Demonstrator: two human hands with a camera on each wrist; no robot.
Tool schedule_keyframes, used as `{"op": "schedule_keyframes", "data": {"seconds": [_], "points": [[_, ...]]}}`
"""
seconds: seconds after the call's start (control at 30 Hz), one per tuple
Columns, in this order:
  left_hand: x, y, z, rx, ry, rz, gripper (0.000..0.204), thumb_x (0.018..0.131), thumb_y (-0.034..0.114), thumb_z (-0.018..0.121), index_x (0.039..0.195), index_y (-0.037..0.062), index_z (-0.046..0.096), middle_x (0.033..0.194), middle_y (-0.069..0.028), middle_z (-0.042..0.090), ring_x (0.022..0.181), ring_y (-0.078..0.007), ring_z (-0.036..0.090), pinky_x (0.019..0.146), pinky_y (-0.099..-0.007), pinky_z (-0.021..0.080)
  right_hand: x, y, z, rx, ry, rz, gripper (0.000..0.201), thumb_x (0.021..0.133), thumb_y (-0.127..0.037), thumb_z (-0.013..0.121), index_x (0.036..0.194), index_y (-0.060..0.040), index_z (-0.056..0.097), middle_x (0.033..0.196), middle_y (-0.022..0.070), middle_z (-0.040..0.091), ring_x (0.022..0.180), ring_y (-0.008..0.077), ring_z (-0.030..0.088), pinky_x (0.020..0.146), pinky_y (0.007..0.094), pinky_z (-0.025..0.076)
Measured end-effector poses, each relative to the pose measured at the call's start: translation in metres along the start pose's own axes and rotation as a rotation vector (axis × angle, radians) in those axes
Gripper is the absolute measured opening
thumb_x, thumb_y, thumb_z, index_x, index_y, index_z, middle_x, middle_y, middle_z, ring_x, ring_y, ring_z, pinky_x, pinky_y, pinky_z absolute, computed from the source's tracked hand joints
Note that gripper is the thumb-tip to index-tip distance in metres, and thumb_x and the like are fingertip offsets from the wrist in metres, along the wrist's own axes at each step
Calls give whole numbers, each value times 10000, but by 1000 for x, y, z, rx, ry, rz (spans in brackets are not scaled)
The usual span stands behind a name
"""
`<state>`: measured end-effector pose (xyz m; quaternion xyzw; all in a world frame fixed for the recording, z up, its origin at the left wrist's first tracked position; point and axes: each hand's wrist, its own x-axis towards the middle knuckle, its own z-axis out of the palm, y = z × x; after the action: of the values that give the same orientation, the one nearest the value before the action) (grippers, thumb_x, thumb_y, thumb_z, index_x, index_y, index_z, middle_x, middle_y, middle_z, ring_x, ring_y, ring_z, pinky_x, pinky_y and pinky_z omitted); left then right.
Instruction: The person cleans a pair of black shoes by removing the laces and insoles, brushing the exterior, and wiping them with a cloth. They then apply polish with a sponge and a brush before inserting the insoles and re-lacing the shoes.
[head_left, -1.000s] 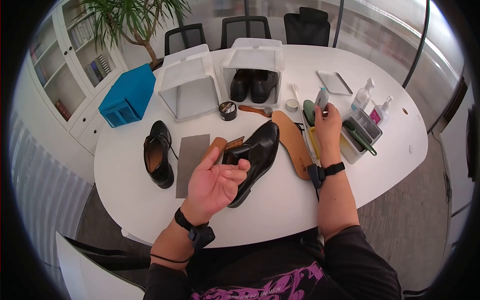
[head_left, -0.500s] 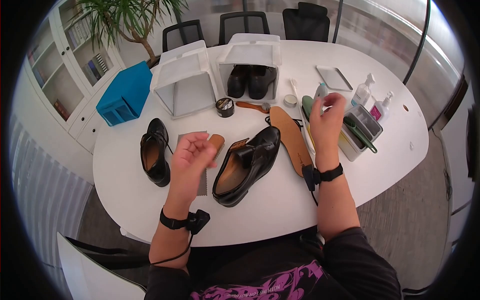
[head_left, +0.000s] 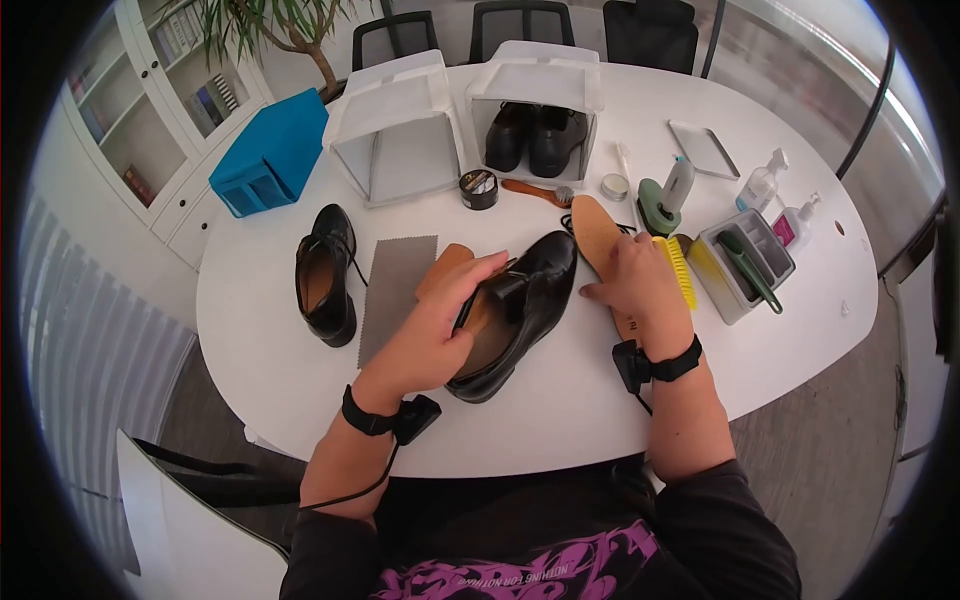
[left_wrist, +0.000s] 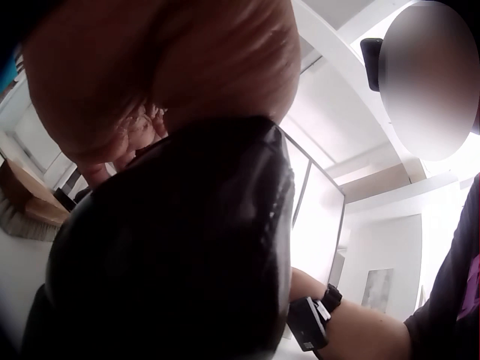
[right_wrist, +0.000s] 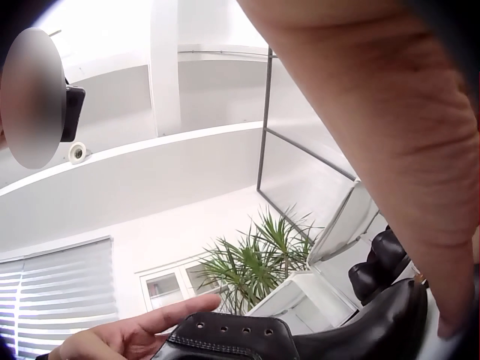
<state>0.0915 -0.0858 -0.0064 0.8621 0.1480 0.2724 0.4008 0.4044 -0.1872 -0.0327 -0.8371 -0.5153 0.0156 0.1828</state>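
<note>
A black leather shoe [head_left: 545, 305] rests mid-table with its toe pointing away. My left hand [head_left: 425, 335] lies along the left side of its opening, index finger stretched forward and thumb over the rim. In the left wrist view the shoe's dark heel [left_wrist: 172, 247] fills the space under the palm. My right hand [head_left: 645, 290] is over a tan insole [head_left: 594, 232], thumb extended past its left edge; its fingertips are partly hidden. The other black shoe [head_left: 327, 275] stands at the left, beside a grey cloth [head_left: 395, 270].
A wooden brush [left_wrist: 30, 199] lies behind my left hand. Yellow bristles [head_left: 678, 270] show beside my right hand. A grey bottle [head_left: 678, 185] stands by a green brush [head_left: 655, 212]. A divided caddy [head_left: 725, 290] is at right. Two white boxes [head_left: 395, 125] stand behind, one holding black shoes [head_left: 555, 145].
My right hand has left the grey bottle and come down and nearer, over the insole. My left hand has swung across to the shoe's opening. The head view has shifted slightly.
</note>
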Motion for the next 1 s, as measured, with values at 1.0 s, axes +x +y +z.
{"op": "schedule_keyframes", "data": {"seconds": [1.0], "points": [[-3, -32, 10, -223, -42, -37, 511, 873, -145, 625, 1308, 71, 467, 1615, -203, 578, 1576, -307, 511, 1327, -441, 387, 6, -20, -15, 263, 122, 62, 823, 759, -227, 915, 1432, 146, 623, 1264, 351, 786, 1201, 469, 790, 1058, 462, 627]]}}
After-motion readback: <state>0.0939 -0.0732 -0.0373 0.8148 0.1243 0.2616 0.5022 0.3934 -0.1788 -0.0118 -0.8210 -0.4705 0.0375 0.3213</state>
